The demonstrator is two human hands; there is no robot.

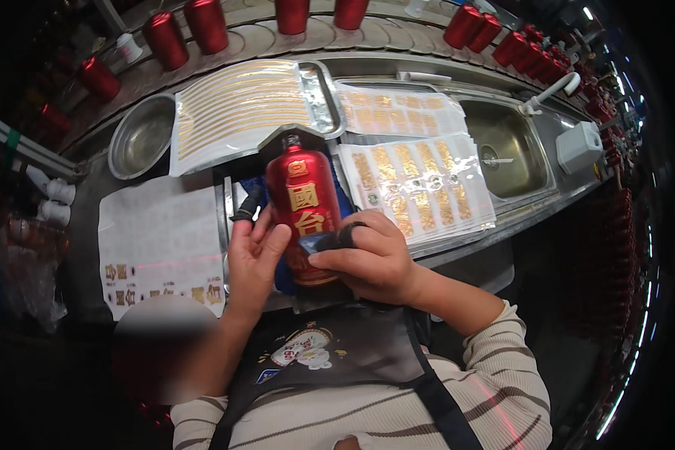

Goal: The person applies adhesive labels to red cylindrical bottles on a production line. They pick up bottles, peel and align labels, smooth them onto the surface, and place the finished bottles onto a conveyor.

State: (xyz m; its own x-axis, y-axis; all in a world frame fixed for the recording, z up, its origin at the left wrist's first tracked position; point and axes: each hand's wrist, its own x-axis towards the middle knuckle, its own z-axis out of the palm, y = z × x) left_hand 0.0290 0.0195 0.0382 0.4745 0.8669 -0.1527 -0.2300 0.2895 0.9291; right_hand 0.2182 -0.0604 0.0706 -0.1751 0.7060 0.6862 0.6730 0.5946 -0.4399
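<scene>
A red bottle (pixel 301 196) with raised-looking gold characters lies in front of me with its dark neck pointing away, on a dark blue cloth (pixel 343 196) that shows at its sides. My right hand (pixel 375 259) pinches a small, flat, blue-grey piece (pixel 316 241), perhaps a scraper, against the lower front of the bottle. A black finger cover sits on one of its fingers. Along the bottle's left side is my left hand (pixel 253 259), its fingers apart and its thumb close to the glass. Its index finger also wears a black cover (pixel 249 204).
White sheets with gold transfers (pixel 424 187) lie to the right, beside a steel sink (pixel 506 154). A sheet of gold strips (pixel 236 105) covers a metal tray; a metal bowl (pixel 139 139) stands left of it. Another sheet (pixel 161 244) lies near left. Red bottles (pixel 165 41) line the conveyor behind.
</scene>
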